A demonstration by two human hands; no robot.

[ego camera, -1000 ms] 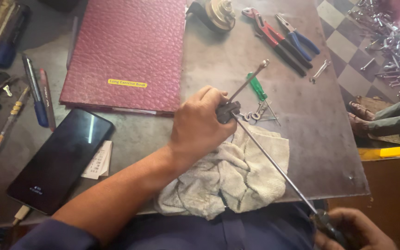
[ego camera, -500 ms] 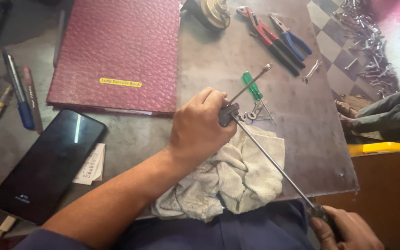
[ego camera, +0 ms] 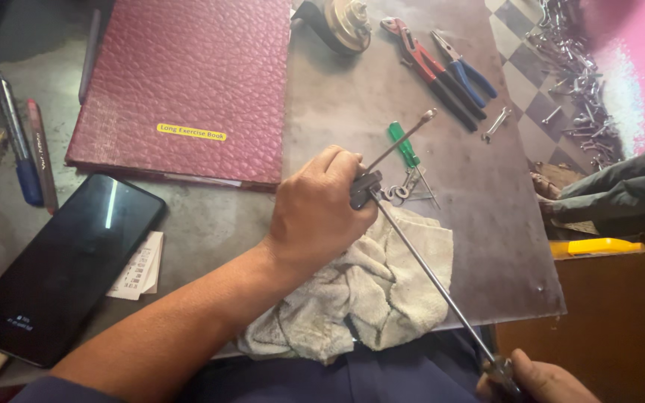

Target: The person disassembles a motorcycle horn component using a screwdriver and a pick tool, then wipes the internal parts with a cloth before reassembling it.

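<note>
My left hand rests over a crumpled white cloth and is closed around a small dark part with a thin metal rod sticking out up and to the right. My right hand, at the bottom edge, grips the handle of a long screwdriver whose tip meets the dark part. A small green-handled screwdriver and a small metal ring piece lie just beyond my left hand.
A maroon hardcover book lies at the back left, a black phone and paper slip at the left with pens. Red and blue pliers, a small spanner, a round metal part. Another person's legs at right.
Both hands keep their hold; the view has shifted slightly so the desk things sit further left and lower. The long screwdriver stays against the dark part.
</note>
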